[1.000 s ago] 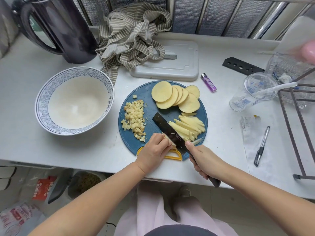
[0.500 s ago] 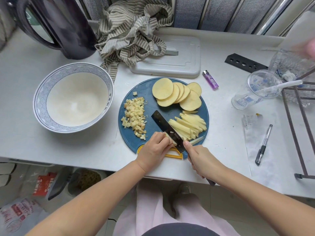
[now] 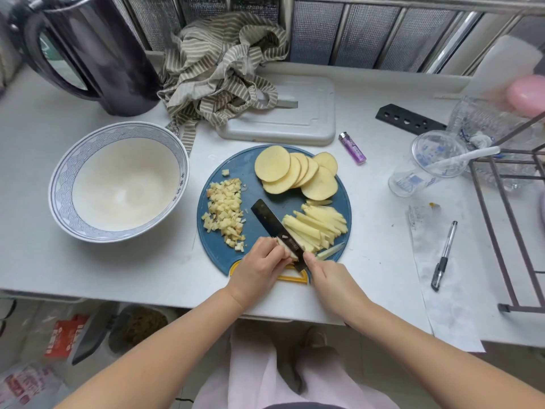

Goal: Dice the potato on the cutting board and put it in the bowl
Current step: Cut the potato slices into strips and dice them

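A round blue cutting board (image 3: 250,166) lies on the white counter. On it are fanned potato slices (image 3: 295,172) at the back, potato strips (image 3: 318,225) on the right and a heap of diced potato (image 3: 225,209) on the left. My right hand (image 3: 327,276) grips the handle of a black knife (image 3: 274,224), whose blade rests against a small bundle of strips. My left hand (image 3: 259,268) holds that bundle with curled fingers at the board's near edge. An empty blue-and-white bowl (image 3: 118,181) stands left of the board.
A dark kettle (image 3: 97,54) and a striped cloth (image 3: 218,72) sit at the back, with a grey tray (image 3: 298,113) behind the board. A purple lighter (image 3: 352,147), plastic cup (image 3: 427,163), pen (image 3: 443,256) and metal rack (image 3: 507,214) lie to the right.
The knife has shifted slightly toward me along the bundle under my left hand. Both hands stay at the board's near edge. The camera view has moved a little.
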